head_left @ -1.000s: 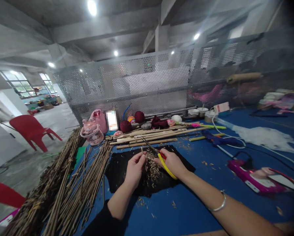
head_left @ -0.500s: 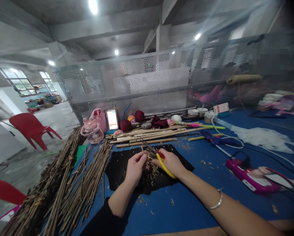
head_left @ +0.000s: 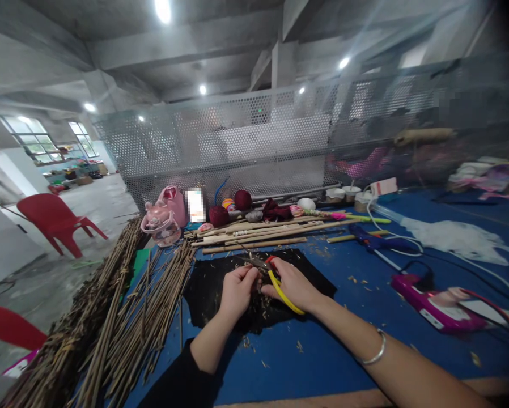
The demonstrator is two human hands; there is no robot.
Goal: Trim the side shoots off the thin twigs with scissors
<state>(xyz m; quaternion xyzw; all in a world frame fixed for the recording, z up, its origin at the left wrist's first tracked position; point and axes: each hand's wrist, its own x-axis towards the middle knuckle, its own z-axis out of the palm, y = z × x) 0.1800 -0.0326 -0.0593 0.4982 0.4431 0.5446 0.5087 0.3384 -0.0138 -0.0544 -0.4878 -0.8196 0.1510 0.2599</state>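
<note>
In my right hand [head_left: 295, 283] is a pair of scissors [head_left: 281, 289] with yellow and red handles. The blades point left, just above the fingertips of my left hand [head_left: 237, 290]. That hand is closed in a pinch around a thin twig, largely covered by the fingers and blades. Below both hands lies a black cloth [head_left: 207, 289], strewn with small cut plant bits [head_left: 265, 309].
Bundled dry stems [head_left: 148, 306] cover the table's left side. Pale sticks [head_left: 258, 231] and yarn balls [head_left: 242, 199] lie along the back. On the right are a blue glue gun [head_left: 371, 241], a magenta power strip [head_left: 433, 311] and cables.
The scissor blades have come lower and closer to my left fingertips. My left hand has shifted slightly right, and the pale twig end that stood above its fingers no longer shows clearly.
</note>
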